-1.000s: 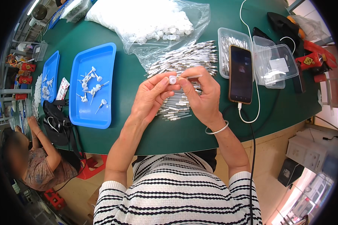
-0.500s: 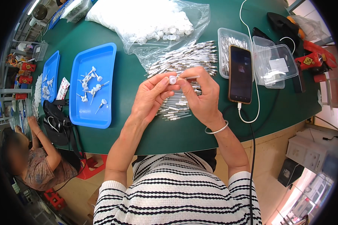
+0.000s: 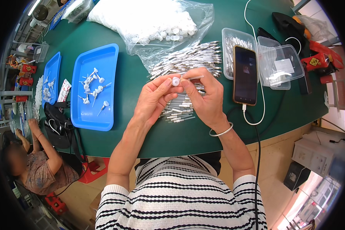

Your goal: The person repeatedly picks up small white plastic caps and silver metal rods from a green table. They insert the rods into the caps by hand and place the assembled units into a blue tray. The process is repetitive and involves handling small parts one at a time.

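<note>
My left hand (image 3: 155,94) pinches a small round white plastic cap (image 3: 176,81) between thumb and fingers. My right hand (image 3: 206,95) is closed on a thin pale tube (image 3: 197,78), one end of which meets the cap while the other sticks out to the right past my fingers. Both hands hover over a heap of thin tubes with metal-coloured ends (image 3: 195,57). Beyond the heap lies a clear plastic bag (image 3: 149,23) full of white caps. To the left, a blue tray (image 3: 93,122) contains several caps joined to tubes.
A phone (image 3: 245,76) on a white charging cable leans over a clear box of tubes (image 3: 237,34); clear lids (image 3: 283,67) lie beside it. Left are a second blue tray (image 3: 51,73), a black bag (image 3: 57,124) and a seated person (image 3: 46,165) working at the same green table (image 3: 142,143).
My hands stay almost in place, with the right fingers shifting very slightly at the cap and tube. The co-worker's arm and head have moved a little.
</note>
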Demonstrator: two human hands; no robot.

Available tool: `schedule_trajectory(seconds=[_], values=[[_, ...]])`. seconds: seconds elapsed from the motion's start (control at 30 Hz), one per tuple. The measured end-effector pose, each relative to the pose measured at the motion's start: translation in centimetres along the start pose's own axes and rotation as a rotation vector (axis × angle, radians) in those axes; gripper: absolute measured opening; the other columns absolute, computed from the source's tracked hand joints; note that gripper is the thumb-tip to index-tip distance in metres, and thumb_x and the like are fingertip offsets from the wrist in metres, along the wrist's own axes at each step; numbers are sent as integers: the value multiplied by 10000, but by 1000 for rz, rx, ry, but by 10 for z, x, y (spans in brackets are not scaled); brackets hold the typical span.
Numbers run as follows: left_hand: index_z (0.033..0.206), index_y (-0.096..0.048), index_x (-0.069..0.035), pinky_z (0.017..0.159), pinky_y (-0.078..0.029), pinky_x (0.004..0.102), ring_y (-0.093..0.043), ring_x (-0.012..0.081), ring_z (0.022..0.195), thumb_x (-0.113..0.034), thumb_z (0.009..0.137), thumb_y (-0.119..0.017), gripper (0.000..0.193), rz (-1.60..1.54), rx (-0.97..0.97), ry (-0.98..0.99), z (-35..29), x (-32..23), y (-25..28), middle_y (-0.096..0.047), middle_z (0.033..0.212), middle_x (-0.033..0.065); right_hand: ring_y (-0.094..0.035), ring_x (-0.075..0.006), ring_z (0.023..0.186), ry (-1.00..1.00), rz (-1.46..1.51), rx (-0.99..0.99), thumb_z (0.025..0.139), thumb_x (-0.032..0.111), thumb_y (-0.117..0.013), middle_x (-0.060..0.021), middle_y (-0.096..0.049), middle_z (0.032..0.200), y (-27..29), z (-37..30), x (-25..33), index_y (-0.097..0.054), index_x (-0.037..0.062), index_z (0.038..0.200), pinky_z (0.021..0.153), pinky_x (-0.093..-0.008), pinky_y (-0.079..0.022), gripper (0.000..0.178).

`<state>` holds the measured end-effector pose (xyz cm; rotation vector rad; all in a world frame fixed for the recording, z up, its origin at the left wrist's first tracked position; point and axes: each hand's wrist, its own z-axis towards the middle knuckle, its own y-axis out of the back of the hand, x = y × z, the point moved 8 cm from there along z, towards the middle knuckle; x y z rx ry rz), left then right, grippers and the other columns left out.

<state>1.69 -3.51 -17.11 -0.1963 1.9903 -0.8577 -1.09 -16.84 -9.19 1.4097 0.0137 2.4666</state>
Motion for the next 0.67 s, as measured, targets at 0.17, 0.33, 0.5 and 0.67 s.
schedule_trajectory(seconds=[0.17, 0.33, 0.5, 0.67], values=[[1163, -592, 39, 715, -562, 202, -674, 148, 866, -142, 936, -574, 291, -2, 8, 0, -1, -1, -1, -669, 1016, 106, -624, -155, 676, -73, 104, -4, 846, 66, -667, -75, -646, 823, 1, -1, -6, -614, 16, 903, 616, -265, -502, 93], [1160, -593, 42, 715, -561, 202, -674, 148, 862, -142, 935, -575, 292, 0, 5, -1, -1, -1, -1, -669, 1014, 108, -627, -157, 684, -104, 145, -8, 846, 67, -669, -74, -647, 828, 1, -2, -9, -614, 14, 906, 618, -265, -502, 97], [1163, -591, 48, 714, -559, 206, -673, 148, 861, -139, 937, -571, 294, 32, 17, -27, 0, -3, -1, -670, 1012, 112, -615, -177, 684, -19, 14, 21, 851, 66, -657, -84, -623, 829, 1, 1, 1, -609, 18, 915, 610, -273, -503, 93], [1170, -588, 50, 715, -556, 210, -673, 151, 870, -141, 937, -571, 302, 66, 9, -38, 0, -4, 0, -670, 1015, 119, -602, -188, 689, 7, -32, 46, 858, 68, -648, -89, -606, 821, 1, 3, 3, -611, 25, 922, 609, -280, -506, 86]])
